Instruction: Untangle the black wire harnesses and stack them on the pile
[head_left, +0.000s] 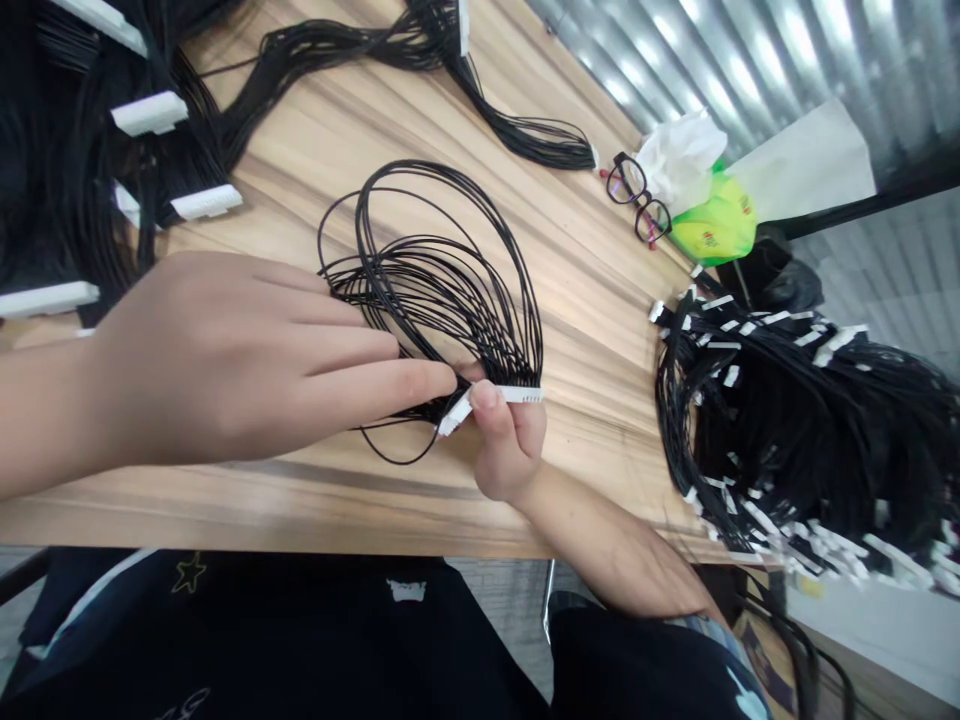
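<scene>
A wire harness of many thin black wires (450,290) is looped in front of me, with white plastic connectors at its near end. My right hand (506,440) pinches one white connector (521,394), the thumb on top and bent fingers beneath. A second white connector (453,414) slants just left of that thumb. From the left, my left hand (262,350) reaches over the bundle, its fingers close together and curved around the wires. Its index fingertip touches the wires beside the slanted connector; the left thumb is hidden underneath.
More black harnesses with white connectors (206,202) lie at the left, one stretching across the back (337,45). A large harness pile (810,420) covers the right side. Eyeglasses (637,198), a green packet (716,222) and white tissue (682,150) lie at the far right edge.
</scene>
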